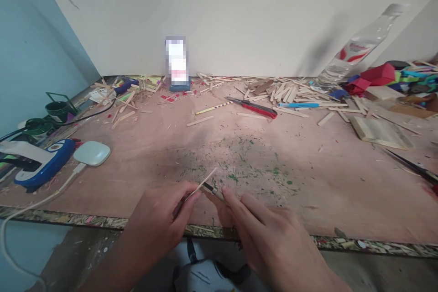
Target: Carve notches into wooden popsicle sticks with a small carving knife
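My left hand [160, 219] is closed in a pinch on a thin wooden stick [205, 181] that slants up to the right over the table's front edge. My right hand [263, 232] is closed round a small craft knife [212, 190], whose dark tip meets the stick near my left thumb. Both hands hover just above the scratched, green-flecked patch of the plywood table [308, 178].
Loose wooden sticks [284, 91] lie piled along the back. A red-handled tool [255, 107], a blue pen [297, 105], a glue gun [41, 164], a white adapter [91, 153], a plastic bottle [356, 50], coloured paper [379, 75] and a stick panel [379, 132] lie around. A phone [178, 64] stands at the wall.
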Tool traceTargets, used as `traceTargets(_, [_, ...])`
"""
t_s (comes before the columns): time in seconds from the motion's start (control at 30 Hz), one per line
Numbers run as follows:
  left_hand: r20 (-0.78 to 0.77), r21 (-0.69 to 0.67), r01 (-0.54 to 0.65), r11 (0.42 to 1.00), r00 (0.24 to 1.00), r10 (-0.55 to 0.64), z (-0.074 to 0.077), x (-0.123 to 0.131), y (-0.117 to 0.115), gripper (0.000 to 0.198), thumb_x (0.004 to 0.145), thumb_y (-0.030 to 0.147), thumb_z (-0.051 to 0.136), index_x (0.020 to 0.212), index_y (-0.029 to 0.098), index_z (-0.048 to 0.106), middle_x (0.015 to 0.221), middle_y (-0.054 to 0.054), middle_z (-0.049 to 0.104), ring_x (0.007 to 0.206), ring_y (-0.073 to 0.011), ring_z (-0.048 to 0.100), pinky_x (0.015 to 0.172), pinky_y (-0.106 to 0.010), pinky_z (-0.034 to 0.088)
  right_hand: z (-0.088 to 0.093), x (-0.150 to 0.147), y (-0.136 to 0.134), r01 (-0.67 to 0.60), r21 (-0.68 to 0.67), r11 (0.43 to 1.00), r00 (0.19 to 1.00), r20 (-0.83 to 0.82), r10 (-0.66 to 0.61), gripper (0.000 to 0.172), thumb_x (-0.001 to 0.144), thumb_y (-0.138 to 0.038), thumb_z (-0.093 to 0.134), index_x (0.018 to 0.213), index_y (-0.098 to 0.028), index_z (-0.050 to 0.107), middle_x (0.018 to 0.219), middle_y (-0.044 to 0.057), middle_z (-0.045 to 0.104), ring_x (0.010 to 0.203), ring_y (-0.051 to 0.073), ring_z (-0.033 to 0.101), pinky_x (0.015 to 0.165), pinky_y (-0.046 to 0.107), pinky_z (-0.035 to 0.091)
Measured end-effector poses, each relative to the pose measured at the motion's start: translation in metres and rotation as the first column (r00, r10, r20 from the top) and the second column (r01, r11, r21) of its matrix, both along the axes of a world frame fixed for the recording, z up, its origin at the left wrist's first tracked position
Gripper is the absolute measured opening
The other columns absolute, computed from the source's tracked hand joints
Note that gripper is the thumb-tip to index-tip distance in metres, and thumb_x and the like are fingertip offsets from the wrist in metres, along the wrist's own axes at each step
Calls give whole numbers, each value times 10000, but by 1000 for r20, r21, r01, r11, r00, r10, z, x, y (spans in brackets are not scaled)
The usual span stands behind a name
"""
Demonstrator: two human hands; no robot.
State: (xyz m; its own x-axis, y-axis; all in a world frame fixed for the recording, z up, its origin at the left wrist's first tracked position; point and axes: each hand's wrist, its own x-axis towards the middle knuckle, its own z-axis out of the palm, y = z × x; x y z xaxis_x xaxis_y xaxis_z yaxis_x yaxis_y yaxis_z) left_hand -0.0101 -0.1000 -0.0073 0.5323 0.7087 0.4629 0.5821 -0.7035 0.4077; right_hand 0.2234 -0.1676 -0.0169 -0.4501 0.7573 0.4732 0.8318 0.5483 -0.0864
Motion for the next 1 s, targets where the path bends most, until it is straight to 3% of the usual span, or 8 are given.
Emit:
traceTargets(0.13, [1, 82, 7, 997, 1000, -7, -6, 0, -2, 202, 1108, 201, 533, 1050, 209, 727, 879, 42, 805, 730, -142, 779, 652, -271, 539, -1, 1, -2, 7, -12, 1000, 999, -49, -8, 416, 1077, -89, 430, 1469, -72, 569, 871, 11, 710, 584, 150, 663, 464, 319, 484])
traceTargets(0.27, [16, 180, -22, 983, 1000, 19, -7, 1, -8, 174, 1124, 223, 537, 1133, 211, 710, 945, 24, 826, 794, -154, 803, 702, -276, 573, 2, 2, -3, 10, -53, 999, 977, -211, -21, 396, 1096, -135, 475, 1473, -137, 593, 923, 18, 756, 647, 138, 709, 471, 269, 510])
traceTargets(0.37, [30, 237, -27, 971, 999, 20, -7, -1, -14, 192, 1128, 186, 530, 1215, 226, 697, 1051, 32, 847, 911, -136, 823, 803, -245, 618, 7, 4, -2, -6, -136, 991, 944, -328, -39, 392, 1096, -151, 509, 1468, -217, 613, 1046, 18, 817, 790, 109, 788, 620, 190, 605])
traceTargets(0.47, [69, 290, 8, 957, 997, -29, -9, -6, -18, 244, 1102, 106, 555, 1280, 206, 688, 1167, 15, 845, 1044, -110, 812, 952, -191, 619, 11, 5, -1, -29, -136, 990, 934, -356, -22, 361, 1075, -148, 556, 1418, -224, 637, 1161, 25, 843, 947, 110, 827, 799, 163, 644])
traceTargets(0.67, [100, 369, 57, 928, 990, -101, -8, -8, -19, 271, 1075, 158, 666, 1345, 151, 682, 1196, 5, 841, 1059, -94, 800, 1072, -170, 567, 17, 8, -3, -7, -66, 998, 952, -305, -13, 294, 1091, -226, 583, 1373, -226, 667, 1197, 10, 850, 1028, 93, 826, 896, 101, 613])
traceTargets(0.8, [77, 329, 121, 937, 985, -155, -11, -12, -18, 352, 1077, 145, 619, 1427, 123, 637, 1276, -23, 823, 1144, -123, 786, 1107, -207, 575, 20, 8, -3, 18, -37, 999, 962, -272, -28, 273, 1092, -228, 586, 1346, -222, 686, 1153, 28, 857, 985, 124, 838, 848, 128, 639])
traceTargets(1.0, [20, 367, 147, 919, 986, -166, -20, -22, -22, 450, 1034, 72, 483, 1469, 107, 593, 1313, -78, 806, 1193, -187, 790, 995, -272, 666, 19, 8, -2, -28, -41, 999, 973, -229, 18, 310, 1088, -167, 574, 1378, -212, 672, 1103, 69, 858, 869, 172, 846, 679, 194, 659])
